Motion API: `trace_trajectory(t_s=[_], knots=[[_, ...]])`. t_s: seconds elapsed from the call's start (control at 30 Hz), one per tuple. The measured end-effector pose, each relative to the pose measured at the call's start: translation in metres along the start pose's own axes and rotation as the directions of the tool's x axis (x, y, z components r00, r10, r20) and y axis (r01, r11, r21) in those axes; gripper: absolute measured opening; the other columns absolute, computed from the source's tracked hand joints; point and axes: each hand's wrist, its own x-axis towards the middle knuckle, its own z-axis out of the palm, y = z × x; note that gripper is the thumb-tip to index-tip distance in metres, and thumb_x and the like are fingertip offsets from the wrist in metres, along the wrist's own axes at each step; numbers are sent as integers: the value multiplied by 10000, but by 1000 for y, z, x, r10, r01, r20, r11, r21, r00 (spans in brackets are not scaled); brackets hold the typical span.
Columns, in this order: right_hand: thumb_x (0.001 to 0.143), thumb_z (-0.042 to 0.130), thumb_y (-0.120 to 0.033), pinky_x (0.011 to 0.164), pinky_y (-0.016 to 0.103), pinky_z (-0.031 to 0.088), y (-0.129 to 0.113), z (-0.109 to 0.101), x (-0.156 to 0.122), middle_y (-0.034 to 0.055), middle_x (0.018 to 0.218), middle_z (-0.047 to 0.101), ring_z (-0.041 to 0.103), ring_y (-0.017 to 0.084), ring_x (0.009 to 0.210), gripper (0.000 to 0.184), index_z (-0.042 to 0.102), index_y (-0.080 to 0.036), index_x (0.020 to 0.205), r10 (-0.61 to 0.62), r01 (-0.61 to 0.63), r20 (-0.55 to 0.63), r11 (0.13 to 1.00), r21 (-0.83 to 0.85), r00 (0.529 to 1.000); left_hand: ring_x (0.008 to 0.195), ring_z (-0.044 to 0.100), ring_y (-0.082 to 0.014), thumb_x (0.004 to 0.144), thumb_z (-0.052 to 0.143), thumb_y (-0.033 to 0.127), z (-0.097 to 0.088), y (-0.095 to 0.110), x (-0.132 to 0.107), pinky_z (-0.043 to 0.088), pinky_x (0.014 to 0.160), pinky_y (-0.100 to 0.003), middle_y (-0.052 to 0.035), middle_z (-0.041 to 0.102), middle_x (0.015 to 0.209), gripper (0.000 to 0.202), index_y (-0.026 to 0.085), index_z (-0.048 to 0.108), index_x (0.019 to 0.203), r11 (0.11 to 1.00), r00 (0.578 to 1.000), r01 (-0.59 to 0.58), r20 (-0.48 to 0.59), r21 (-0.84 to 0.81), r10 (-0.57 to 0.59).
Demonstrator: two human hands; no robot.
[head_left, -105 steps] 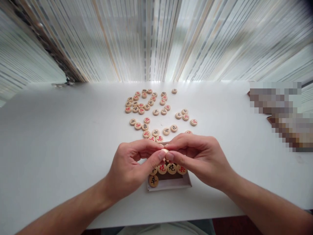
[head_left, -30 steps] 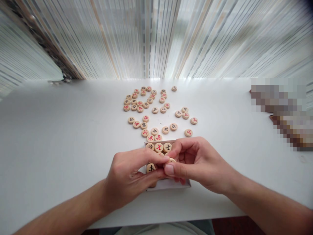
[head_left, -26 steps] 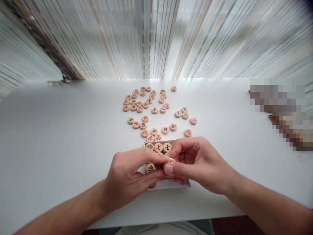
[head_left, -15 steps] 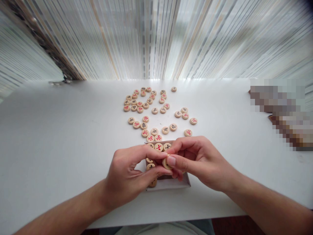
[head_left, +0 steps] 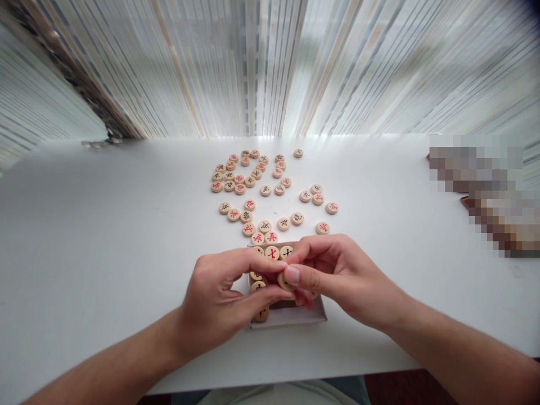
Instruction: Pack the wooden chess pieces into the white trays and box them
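Both hands meet over a small shallow box (head_left: 291, 318) near the table's front edge. My left hand (head_left: 221, 301) and my right hand (head_left: 337, 278) pinch the same round wooden chess piece (head_left: 283, 281) between thumbs and forefingers, just above the box. Inside the box lie several wooden discs with red or black characters (head_left: 272, 252); the hands hide most of them. Many more loose discs (head_left: 253, 185) are scattered flat on the white table (head_left: 105, 236) beyond the box.
A blurred-out patch (head_left: 485, 191) covers things at the table's right edge. Striped curtains (head_left: 270, 67) hang behind the far edge. The table's front edge runs just below my forearms.
The hands lowered from above the box into it, then lifted slightly, still pinching a disc together. The discs in the box's far row came into view.
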Motion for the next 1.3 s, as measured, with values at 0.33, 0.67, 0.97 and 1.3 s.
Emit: trace_trajectory(t_s=[0.33,0.67,0.97,1.3], knots=[[637,1035,-172,578,186,583,0,-3,3,17,724,772,685,109,625,368,842,-158,950,19,-19,0,997,70,1000,798,843,-176,797,884,15,-2,-1,3,713,773,-221,-31,871,932,281,175,827,1022,992,992,98,-66,-73,-103],[586,1054,-147,577,175,582,6,-3,1,16,723,770,689,107,618,382,836,-162,900,-55,54,-93,998,-7,994,831,847,-149,799,806,-57,1,2,3,699,821,-180,-34,876,987,352,156,818,1080,995,994,96,-42,-40,-97],[676,1023,-210,701,264,700,0,0,-3,53,878,849,804,198,758,347,893,-245,997,-276,248,-123,948,-200,953,876,830,-158,838,779,-35,-2,1,6,695,837,-207,-49,860,989,310,163,826,1071,996,995,67,-73,-61,-72],[783,941,-144,771,226,697,3,1,-5,54,965,865,836,190,843,330,861,-246,1086,-365,321,-112,902,-289,924,955,782,-160,875,787,2,-3,-3,5,666,862,-219,-47,820,1018,316,194,827,1123,994,993,66,-96,-92,-74]])
